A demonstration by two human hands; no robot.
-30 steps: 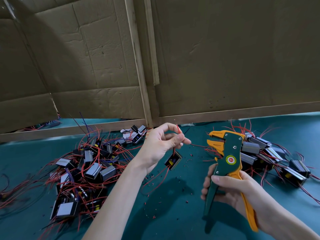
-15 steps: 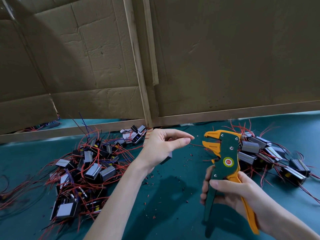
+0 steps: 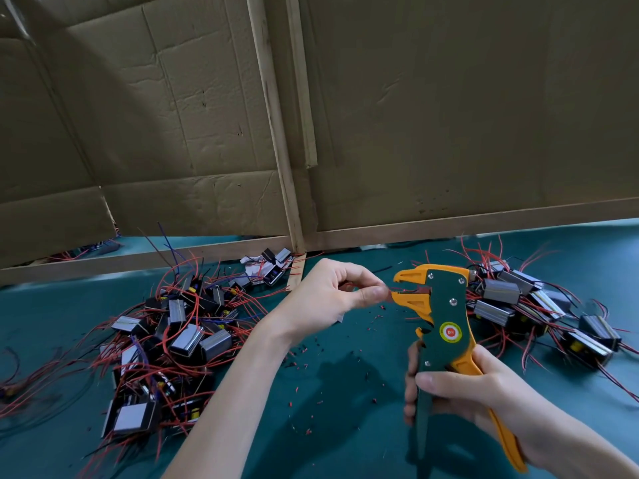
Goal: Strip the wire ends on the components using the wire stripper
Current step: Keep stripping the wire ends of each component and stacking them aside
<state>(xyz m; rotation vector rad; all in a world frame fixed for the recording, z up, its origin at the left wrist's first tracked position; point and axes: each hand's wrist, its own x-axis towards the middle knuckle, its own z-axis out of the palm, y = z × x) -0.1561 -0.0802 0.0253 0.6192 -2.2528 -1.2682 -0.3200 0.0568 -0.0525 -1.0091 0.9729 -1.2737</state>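
The right hand [image 3: 473, 388] curls its fingers round both handles of the orange-and-green wire stripper [image 3: 446, 316], held upright with its mouth parted. Just left of the stripper, the left hand [image 3: 328, 299] pinches a red wire [image 3: 390, 294] between thumb and forefinger, its tip at the stripper's mouth; the wire's component is hidden behind that palm. A squeeze with the wire barely seated would likely strip too little, and the pinching fingertips look near enough to be nipped. A pile of wired components [image 3: 179, 337] lies left of the stripper, another pile [image 3: 511, 299] right of it.
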